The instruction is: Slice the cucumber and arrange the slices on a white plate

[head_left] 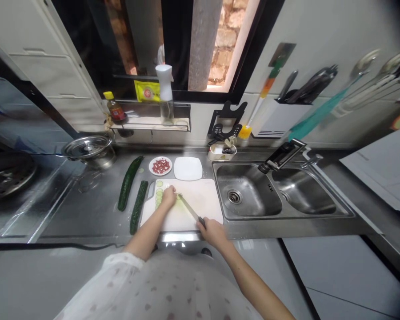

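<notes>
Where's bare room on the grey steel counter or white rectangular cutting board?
Front of the counter, left of the leftmost dark-green cucumber; far-right part of the board, between the black-handled knife and steel double sink. Crowded: board's left, with pale-green cucumber slices and the left hand.

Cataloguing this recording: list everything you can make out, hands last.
board: 1, white, front centre
cucumber slices: several, green, on board
cucumbers: 2, green, left of board
plates: 2, white, behind board
red pieces: many, red, left plate
pot: 1, silver, back left
bottles: 2, dark, white, on shelf
packet: 1, yellow, above shelf
sinks: 2, silver, right of board
tap: 1, dark, above sinks
knife rack: 1, white, right wall
brush: 1, yellow head, on wall
small box: 1, cream, near sinks
window: 1, dark, back
knife: 1, silver, over board
left hand: 1, bare, by slices
right hand: 1, bare, on knife handle
</notes>
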Motion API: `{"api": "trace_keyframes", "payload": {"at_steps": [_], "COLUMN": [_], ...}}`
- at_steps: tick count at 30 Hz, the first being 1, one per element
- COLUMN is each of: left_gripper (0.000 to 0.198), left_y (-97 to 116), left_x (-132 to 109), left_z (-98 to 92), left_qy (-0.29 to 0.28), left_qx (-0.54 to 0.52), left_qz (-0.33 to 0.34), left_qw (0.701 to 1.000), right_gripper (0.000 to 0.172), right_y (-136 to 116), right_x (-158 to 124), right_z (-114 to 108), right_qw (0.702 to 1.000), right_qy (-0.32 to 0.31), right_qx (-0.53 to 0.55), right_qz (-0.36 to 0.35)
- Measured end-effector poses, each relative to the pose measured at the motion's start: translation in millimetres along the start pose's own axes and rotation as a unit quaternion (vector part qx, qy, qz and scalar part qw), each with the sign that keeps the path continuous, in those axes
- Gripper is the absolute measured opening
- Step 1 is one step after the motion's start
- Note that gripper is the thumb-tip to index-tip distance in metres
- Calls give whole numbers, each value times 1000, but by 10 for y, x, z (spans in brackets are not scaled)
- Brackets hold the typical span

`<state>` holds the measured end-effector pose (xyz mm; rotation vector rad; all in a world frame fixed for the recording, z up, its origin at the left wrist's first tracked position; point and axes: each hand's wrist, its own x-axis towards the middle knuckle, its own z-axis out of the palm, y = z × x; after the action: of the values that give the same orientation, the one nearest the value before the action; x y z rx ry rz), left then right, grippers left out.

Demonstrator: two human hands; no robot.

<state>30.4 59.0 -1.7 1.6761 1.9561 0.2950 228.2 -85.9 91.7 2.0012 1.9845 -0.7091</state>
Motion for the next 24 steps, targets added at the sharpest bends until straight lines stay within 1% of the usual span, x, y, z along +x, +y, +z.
{"api": "trace_keyframes", "payload": {"at_steps": [6, 15, 19, 24], "left_gripper": [19, 18, 19, 19], "left_y": [0, 3, 4, -5], "left_x": [1, -3, 0, 12], "left_z": [6, -7, -9, -1], "left_qy": [3, 1, 1, -1], "left_qx": [-8, -16, -17, -14], "left_qz": [-5, -9, -10, -11], "left_qw": [1000, 1000, 1000, 1000], "right_gripper": [41, 42, 42, 43], "right_y": [-15, -25, -18, -23], "right_x": [-17, -25, -4, -7], "right_z": [5, 31, 52, 37], "right_qw": [1000, 1000, 1000, 1000], "right_qy": [2, 15, 11, 15], "right_qx": [-14, -20, -18, -23], "right_qz": [-11, -5, -4, -4]}}
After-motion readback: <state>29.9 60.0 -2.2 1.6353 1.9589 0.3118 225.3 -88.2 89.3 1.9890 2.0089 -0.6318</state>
